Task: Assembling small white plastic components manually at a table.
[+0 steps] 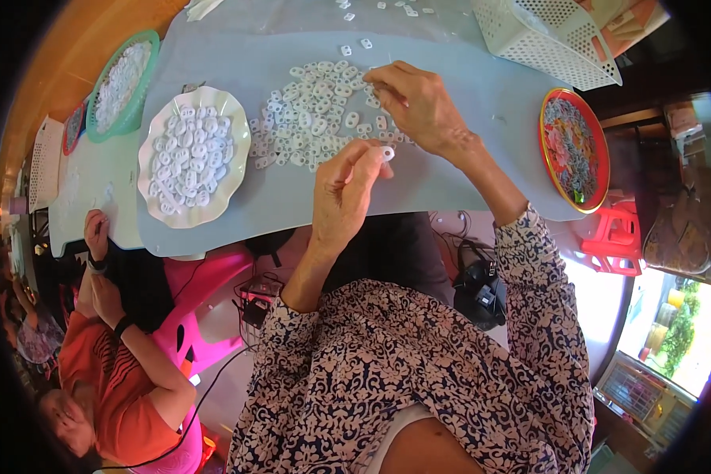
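My left hand (344, 189) is closed in a pinch near the table's front edge. Between its thumb and fingertips sits a small white plastic piece (387, 153) with a hole. Farther off, my right hand (420, 103) reaches over the right side of a loose pile of small white oval plastic pieces (312, 103). Its thumb and fingers are bent together, and whatever may be between them is too small or hidden to make out. Left of the pile, a white scalloped dish (238, 150) holds many similar oval pieces.
At right, a red round tray (605, 170) holds small metal parts. A white perforated basket (545, 51) stands at the back right. On the left are a green basket (144, 95) of white pieces and a seated person in orange (130, 395). A red stool (618, 241) stands right.
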Demonstrator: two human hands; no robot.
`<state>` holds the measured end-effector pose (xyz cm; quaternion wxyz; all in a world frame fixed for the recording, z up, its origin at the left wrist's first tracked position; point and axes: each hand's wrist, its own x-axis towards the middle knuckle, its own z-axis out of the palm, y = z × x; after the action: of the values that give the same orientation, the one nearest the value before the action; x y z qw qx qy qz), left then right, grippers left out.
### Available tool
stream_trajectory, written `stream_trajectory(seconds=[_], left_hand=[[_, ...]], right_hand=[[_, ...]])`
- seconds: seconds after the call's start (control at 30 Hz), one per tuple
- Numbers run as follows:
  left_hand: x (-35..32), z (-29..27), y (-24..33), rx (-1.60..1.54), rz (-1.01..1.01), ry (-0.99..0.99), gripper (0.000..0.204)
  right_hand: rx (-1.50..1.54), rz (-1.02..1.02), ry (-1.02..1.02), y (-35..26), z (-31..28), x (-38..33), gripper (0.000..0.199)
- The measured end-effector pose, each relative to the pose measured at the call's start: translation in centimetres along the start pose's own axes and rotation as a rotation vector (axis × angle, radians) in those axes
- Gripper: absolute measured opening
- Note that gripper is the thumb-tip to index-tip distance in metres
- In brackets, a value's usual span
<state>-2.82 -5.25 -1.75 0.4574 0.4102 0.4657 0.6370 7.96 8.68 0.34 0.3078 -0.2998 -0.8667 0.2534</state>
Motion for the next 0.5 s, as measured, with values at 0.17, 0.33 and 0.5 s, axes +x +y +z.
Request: stream_trajectory(seconds=[0.17,0.33,0.5], left_hand=[[-0.2,-0.1,0.3,0.045,0.028,-0.027,0.022],[-0.3,-0.1,0.4,0.09,-0.015,-0.06,0.023],[-0.2,0.3,0.4,0.158,0.025,-0.053,0.023]], right_hand=[[-0.063,-0.127,-0.081,-0.3,0.6,0.8,0.015],[-0.055,-0.07,-0.131,-0.4,0.0,0.8,0.013],[-0.039,-0.154,-0.156,-1.1,0.9,1.6,0.011]])
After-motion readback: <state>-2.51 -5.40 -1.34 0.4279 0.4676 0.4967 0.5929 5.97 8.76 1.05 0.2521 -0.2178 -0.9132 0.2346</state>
